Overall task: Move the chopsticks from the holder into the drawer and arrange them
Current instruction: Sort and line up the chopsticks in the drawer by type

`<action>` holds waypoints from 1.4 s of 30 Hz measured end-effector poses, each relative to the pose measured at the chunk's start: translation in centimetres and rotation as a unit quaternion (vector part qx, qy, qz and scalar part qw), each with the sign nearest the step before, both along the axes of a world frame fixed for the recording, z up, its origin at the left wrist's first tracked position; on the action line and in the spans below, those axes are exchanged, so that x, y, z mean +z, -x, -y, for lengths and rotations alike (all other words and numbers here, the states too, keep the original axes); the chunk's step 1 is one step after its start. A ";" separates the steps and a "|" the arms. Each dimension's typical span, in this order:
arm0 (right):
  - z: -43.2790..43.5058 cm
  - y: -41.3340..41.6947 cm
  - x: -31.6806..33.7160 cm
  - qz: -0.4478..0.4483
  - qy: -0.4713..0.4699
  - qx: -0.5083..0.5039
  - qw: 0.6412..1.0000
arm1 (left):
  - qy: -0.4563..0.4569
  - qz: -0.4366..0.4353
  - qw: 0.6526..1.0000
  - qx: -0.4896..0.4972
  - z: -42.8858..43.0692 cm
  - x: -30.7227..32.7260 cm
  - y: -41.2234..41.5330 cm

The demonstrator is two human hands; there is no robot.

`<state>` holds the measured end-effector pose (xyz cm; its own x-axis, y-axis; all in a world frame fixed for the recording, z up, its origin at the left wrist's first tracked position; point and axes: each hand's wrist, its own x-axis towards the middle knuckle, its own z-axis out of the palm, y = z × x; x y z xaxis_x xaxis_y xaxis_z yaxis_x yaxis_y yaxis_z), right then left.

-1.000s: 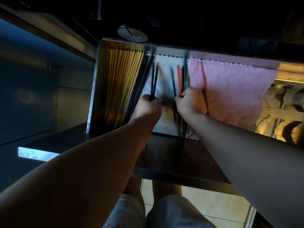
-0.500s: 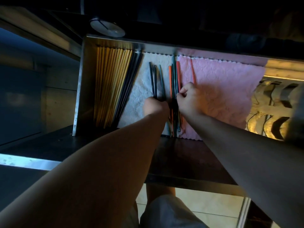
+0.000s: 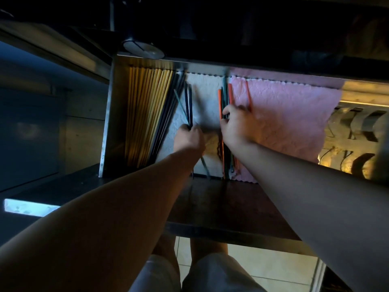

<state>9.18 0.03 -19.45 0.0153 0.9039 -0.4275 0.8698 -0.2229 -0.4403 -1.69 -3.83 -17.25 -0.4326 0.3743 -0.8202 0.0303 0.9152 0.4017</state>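
- While most chopsticks (image 3: pixel 151 114) already lie sorted in the drawer (image 3: pixel 107 123), arranging remains.
- Left hand (image 3: pixel 188 139) clamps dark sticks (image 3: pixel 188 108) beside them.
- Right hand (image 3: pixel 235 125) pinches orange ones (image 3: pixel 220 104).

Kitchen, most likely a home one. Dim light, view down into an open metal drawer (image 3: pixel 109 123) pulled out from under a dark table (image 3: pixel 231 207). Drawer lined with two cloths: white cloth (image 3: pixel 207 98) and pink cloth (image 3: pixel 290 121). Sorted cutlery storage: a packed row of yellow chopsticks (image 3: pixel 147 114) at the left wall, dark chopsticks (image 3: pixel 168 119) beside them, orange chopsticks (image 3: pixel 220 106) near the cloth seam. Pale tiled floor (image 3: pixel 269 268) below. Shiny metal shapes (image 3: pixel 357 131) at right, too unclear to name. Round metal object (image 3: pixel 143 49) above the drawer, unidentified.
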 end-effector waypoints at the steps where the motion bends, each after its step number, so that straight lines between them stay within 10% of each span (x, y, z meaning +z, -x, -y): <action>1: 0.0 0.1 0.0 0.014 -0.006 -0.001 1.000 | 0.001 0.000 1.000 -0.003 0.0 0.1 0.0; 16: -0.2 1.0 0.2 0.105 0.047 0.005 0.993 | -0.031 -0.011 0.999 -0.043 0.2 0.4 -0.3; 42: 1.9 -4.6 2.4 -0.138 -0.058 -0.224 0.963 | -0.004 -0.047 0.995 -0.086 -2.1 -1.6 -7.0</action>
<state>13.74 -1.82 -17.03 0.3150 0.8754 -0.3667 0.5444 -0.4832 -0.6857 5.27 -1.75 -18.88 -0.4356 0.4567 -0.7757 0.2241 0.8896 0.3979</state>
